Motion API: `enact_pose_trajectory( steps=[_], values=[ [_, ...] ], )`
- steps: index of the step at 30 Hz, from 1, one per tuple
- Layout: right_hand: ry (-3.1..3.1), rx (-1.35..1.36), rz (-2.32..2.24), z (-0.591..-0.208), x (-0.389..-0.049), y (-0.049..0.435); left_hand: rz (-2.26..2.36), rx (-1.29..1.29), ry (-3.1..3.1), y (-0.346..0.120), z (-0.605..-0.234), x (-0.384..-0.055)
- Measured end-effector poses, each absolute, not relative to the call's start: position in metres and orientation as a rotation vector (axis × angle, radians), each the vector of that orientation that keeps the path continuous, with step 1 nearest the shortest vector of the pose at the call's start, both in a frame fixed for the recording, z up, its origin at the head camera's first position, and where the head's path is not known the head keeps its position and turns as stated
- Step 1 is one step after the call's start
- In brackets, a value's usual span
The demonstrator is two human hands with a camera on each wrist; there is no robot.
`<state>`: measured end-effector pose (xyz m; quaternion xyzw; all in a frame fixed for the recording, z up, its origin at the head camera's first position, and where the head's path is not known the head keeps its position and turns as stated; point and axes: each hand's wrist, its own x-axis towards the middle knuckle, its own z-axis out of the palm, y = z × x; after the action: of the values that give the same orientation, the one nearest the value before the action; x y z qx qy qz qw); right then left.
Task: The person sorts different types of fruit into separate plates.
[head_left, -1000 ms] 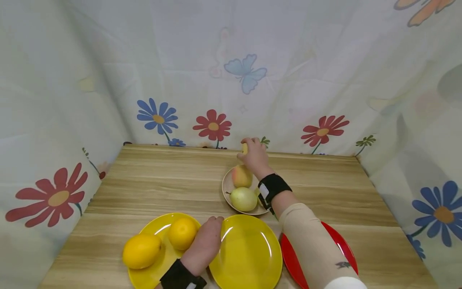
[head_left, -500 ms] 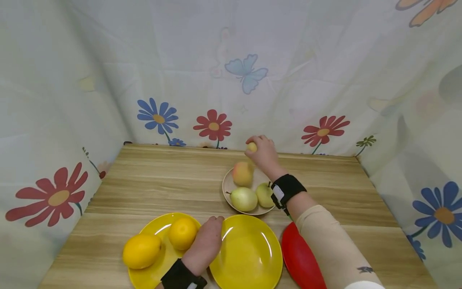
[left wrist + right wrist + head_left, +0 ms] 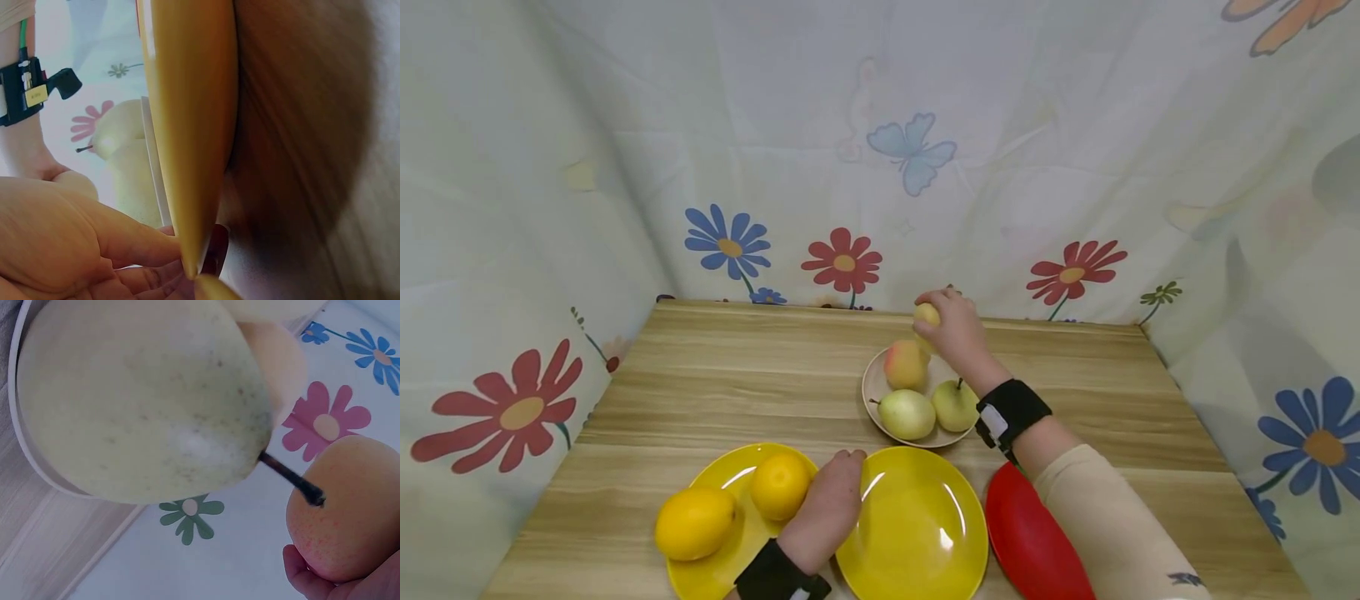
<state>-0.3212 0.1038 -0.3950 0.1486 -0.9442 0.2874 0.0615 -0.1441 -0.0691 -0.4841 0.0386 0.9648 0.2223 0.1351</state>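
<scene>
From my station: pale cloth (image 3: 1000, 100) printed with flowers walls the far, left and right sides. Wood-grain table (image 3: 760, 367) inside it. A beige sleeve (image 3: 1112, 517) slants in from near right, hiding part of the red plate (image 3: 1037, 533).

Left of that, the middle yellow plate (image 3: 917, 533), then the left yellow plate (image 3: 748, 533). Beyond the middle one, a shallow pale bowl (image 3: 874, 383).

Left hand (image 3: 829, 508) blocks my sight of the gap between the yellow plates; wrist view has it pinching the middle one's rim. Right hand (image 3: 957, 333) is over the bowl's far side, fingers curled round a held fruit.

Left plate carries a lemon-shaped fruit (image 3: 695, 522) and, farther right, an orange (image 3: 780, 486). Left pear (image 3: 907, 414) and right pear (image 3: 955, 406) crowd the bowl's near side; a blushed peach (image 3: 906, 365) sits far left.

Held fruit (image 3: 347, 509): peach-like, rounded, yellow-orange, red-flecked, partly covered by fingers. Can't tell if it touches the peach.
</scene>
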Motion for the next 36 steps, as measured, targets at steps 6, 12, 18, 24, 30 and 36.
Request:
enact_pose_trajectory(
  steps=[6, 12, 18, 24, 30, 36],
  values=[
    [-2.814, 0.560, 0.876, -0.391, -0.305, 0.100, 0.688, 0.073, 2.757, -0.069, -0.483, -0.144],
    [-2.791, 0.637, 0.844, -0.388, -0.289, 0.098, 0.681, 0.101, 2.788, -0.069, -0.485, -0.143],
    [-2.773, 0.704, 0.800, -0.386, -0.273, 0.099, 0.706, 0.124, 2.798, -0.071, -0.486, -0.143],
    [-2.742, 0.760, 0.781, -0.386, -0.257, 0.102, 0.716, 0.193, 2.822, -0.073, -0.485, -0.141],
    [-2.734, 0.787, 0.789, -0.388, -0.245, 0.104, 0.712, 0.206, 2.831, -0.073, -0.484, -0.141],
    [-2.755, 0.832, 0.731, -0.393, -0.233, 0.104, 0.704, 0.195, 2.827, -0.072, -0.486, -0.142]
  ],
)
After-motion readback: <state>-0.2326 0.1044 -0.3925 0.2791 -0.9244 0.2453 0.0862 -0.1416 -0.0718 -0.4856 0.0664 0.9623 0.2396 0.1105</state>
